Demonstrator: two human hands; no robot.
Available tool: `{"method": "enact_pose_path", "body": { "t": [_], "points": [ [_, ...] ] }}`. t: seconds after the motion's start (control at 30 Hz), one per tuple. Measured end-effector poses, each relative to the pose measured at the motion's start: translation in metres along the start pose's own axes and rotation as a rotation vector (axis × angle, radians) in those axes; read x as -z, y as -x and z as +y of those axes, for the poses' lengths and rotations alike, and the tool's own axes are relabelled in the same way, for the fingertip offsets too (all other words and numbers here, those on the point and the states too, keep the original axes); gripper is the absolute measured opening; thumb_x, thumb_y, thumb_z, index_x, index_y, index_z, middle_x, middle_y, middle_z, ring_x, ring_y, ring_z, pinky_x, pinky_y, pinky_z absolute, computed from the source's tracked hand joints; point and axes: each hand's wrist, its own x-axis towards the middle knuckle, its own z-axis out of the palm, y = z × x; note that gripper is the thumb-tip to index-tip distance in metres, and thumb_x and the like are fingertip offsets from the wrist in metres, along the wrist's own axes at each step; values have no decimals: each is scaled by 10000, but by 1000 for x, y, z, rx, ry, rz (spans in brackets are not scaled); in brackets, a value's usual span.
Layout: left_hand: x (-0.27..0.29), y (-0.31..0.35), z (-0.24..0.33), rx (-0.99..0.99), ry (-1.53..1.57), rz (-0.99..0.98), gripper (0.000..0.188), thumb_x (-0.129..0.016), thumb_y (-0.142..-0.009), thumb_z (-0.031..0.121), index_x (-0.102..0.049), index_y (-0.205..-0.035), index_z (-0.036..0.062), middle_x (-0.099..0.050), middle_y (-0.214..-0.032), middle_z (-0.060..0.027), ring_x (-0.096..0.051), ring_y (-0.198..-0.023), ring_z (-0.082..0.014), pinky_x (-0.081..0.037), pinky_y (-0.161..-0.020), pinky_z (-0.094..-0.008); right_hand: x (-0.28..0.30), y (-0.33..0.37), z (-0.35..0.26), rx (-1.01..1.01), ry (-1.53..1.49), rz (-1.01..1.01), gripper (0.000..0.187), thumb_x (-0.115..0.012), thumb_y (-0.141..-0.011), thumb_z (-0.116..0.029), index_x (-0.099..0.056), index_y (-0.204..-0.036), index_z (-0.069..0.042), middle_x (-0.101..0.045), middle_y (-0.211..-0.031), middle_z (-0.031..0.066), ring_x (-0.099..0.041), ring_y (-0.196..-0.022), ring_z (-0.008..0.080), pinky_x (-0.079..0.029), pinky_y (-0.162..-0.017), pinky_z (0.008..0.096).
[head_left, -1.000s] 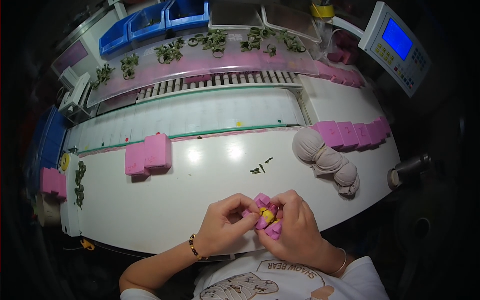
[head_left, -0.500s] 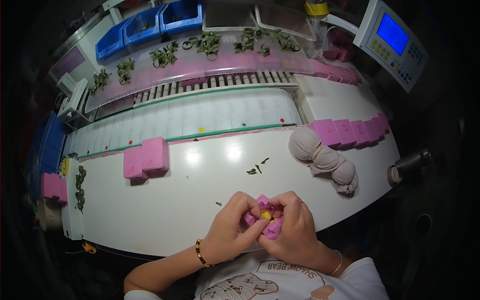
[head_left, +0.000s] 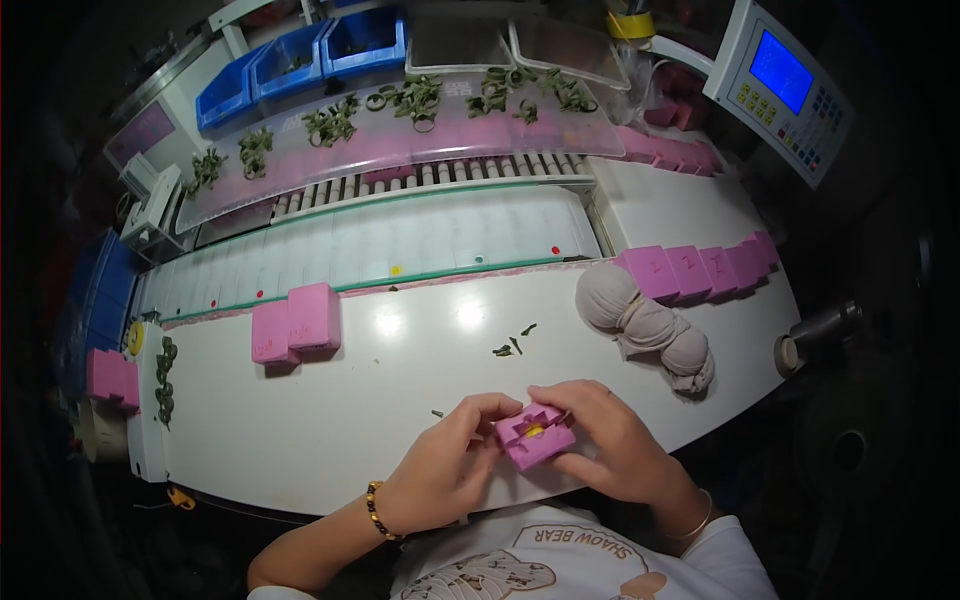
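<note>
A pink rubber mould (head_left: 538, 446) with notched edges is held between my two hands near the table's front edge. A bit of yellow (head_left: 535, 431) shows in the gap in its middle. My left hand (head_left: 450, 450) grips the mould's left side with bent fingers. On the other side, my right hand (head_left: 620, 440) has its index finger at the top edge and its thumb at the lower right. A small dark green scrap (head_left: 437, 413) lies just beside my left hand. Farther off are several more green scraps (head_left: 508, 349).
Two pink blocks (head_left: 314, 316) stand left of centre. A grey cloth bundle (head_left: 655, 325) lies at the right, before a row of pink blocks (head_left: 688, 272). Behind are a glass-like panel (head_left: 370, 235), a roller strip (head_left: 440, 174), green ring pieces (head_left: 415, 95) and blue bins (head_left: 362, 42).
The mould was spread open between both thumbs and fingers; now it has closed up more into a block. My hands have moved slightly apart, and my right thumb has shifted down.
</note>
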Motion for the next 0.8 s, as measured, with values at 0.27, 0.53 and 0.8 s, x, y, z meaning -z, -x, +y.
{"method": "enact_pose_path", "body": {
  "t": [0.27,0.53,0.8],
  "points": [
    [4,-3,-1,-218,-176,66,488,-825,-802,120,-593,-1214,-4,-634,-1170,-141,-643,-1041,-255,-506,-932,-354,-11,-3,10,-102,-253,95,448,-854,-706,-72,-605,-1068,16,-622,-1000,144,-668,-907,235,-566,-765,338],
    [-6,-7,-5,-308,-222,200,447,-778,-848,103,-589,-1237,-8,-667,-1097,-135,-652,-986,-231,-508,-904,-337,-30,4,14,-88,-204,245,470,-861,-719,-57,-564,-1079,-2,-605,-1045,102,-638,-919,179,-537,-818,307],
    [-2,-13,-7,-32,387,338,397,-564,-986,44,-428,-1356,-1,-563,-1229,-127,-567,-1144,-188,-488,-991,-336,-27,-8,30,-407,-894,286,392,-755,-889,-89,-481,-1157,-6,-608,-1050,81,-618,-962,107,-520,-869,264]
  ]
}}
